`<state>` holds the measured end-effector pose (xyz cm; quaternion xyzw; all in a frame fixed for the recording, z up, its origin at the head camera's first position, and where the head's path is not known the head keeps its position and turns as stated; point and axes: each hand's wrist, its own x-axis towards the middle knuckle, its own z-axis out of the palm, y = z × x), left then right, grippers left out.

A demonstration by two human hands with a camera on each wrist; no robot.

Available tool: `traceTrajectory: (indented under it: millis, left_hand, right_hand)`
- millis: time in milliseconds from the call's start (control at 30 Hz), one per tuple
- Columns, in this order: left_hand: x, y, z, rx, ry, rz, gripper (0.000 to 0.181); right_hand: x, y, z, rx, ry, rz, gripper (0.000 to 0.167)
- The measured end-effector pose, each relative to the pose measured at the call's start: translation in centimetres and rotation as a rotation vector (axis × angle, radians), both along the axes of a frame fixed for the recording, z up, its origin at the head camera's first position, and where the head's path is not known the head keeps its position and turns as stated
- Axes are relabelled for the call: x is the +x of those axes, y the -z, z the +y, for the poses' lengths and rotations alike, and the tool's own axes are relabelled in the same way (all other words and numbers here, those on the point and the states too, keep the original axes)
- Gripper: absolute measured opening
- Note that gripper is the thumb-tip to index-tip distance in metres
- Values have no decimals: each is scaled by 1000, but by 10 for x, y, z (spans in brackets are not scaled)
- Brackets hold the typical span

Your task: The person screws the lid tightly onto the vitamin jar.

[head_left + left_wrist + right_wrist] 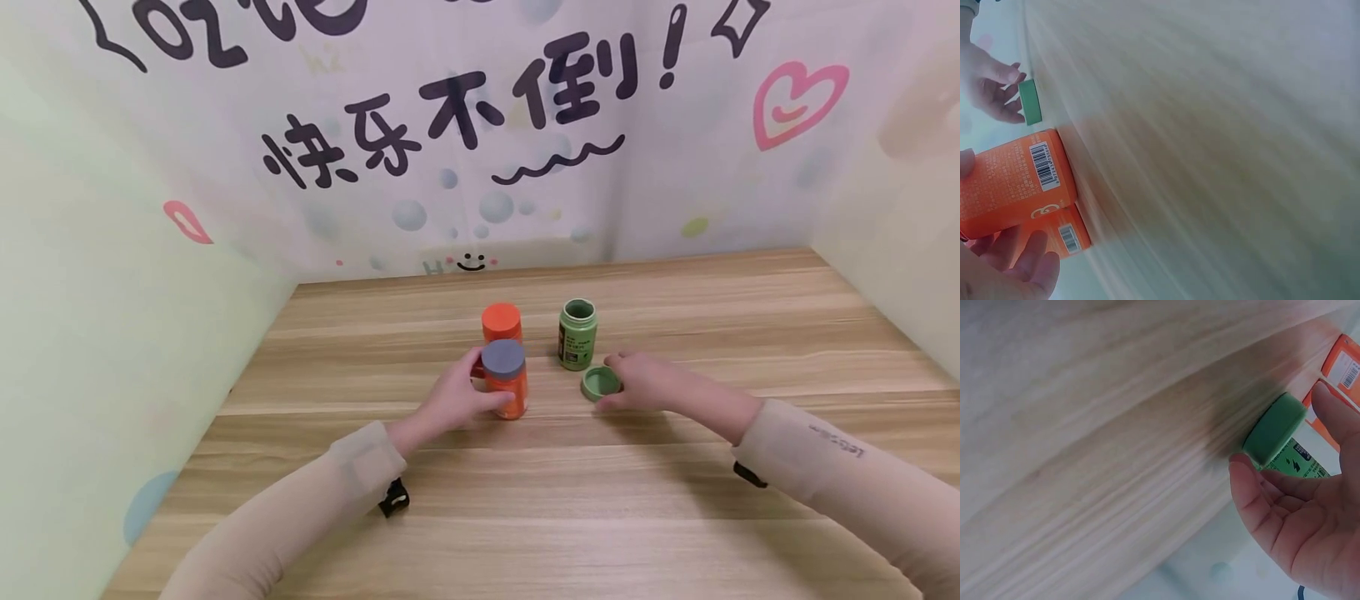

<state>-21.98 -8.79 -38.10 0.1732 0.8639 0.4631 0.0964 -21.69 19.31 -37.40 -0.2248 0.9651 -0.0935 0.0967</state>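
Note:
My left hand (461, 392) is round an orange jar with a grey lid (506, 382); the thumb lies across its front and the fingers curl at its far left side. Just behind stands another orange jar with a red-orange lid (501, 321), partly hidden. A green lid (601, 383) lies on the table with its hollow side up. Beside it, my right hand (645, 382) has thumb and fingers loosely spread about the rim, fingertips close to the lid (1275, 428). An uncapped green jar (577, 336) stands upright behind the lid.
The wood-grain table (525, 517) carries all the jars. A white cloth backdrop (465, 192) with black writing hangs along the back edge, and pale cloth sides (112, 292) close in the table at left and right.

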Motion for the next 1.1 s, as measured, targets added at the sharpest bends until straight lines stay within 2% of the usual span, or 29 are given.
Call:
traceTrajectory:
  millis: [333, 467, 533, 633, 767, 867, 933, 1000, 1100]
  left_hand:
    - [0, 1, -8, -6, -25, 12, 65]
    - [0, -4, -9, 10, -44, 5, 73]
    - [-1, -11, -9, 35, -59, 10, 77]
    - [-6, -30, -8, 54, -70, 42, 80]
    - [-15, -65, 5, 3, -56, 127, 76]
    - [-23, -92, 26, -50, -43, 151, 73]
    - [-29, -105, 43, -92, -23, 150, 71]
    - [-33, -113, 61, -151, 4, 145, 69]
    - [-39, -117, 87, -283, 33, 160, 66]
  right_hand:
    - [-3, 4, -5, 49, 60, -33, 83]
    - [-3, 5, -7, 54, 54, -22, 81]
    - [-2, 5, -7, 54, 49, -13, 80]
    - [-2, 5, -8, 51, 49, -8, 77]
    - [-2, 3, -8, 42, 65, -29, 75]
    - [-2, 3, -7, 41, 73, -39, 73]
    - [-2, 4, -7, 42, 72, -39, 72]
    - [-3, 4, -8, 43, 71, -37, 71]
    - [-4, 5, -9, 47, 63, -30, 70]
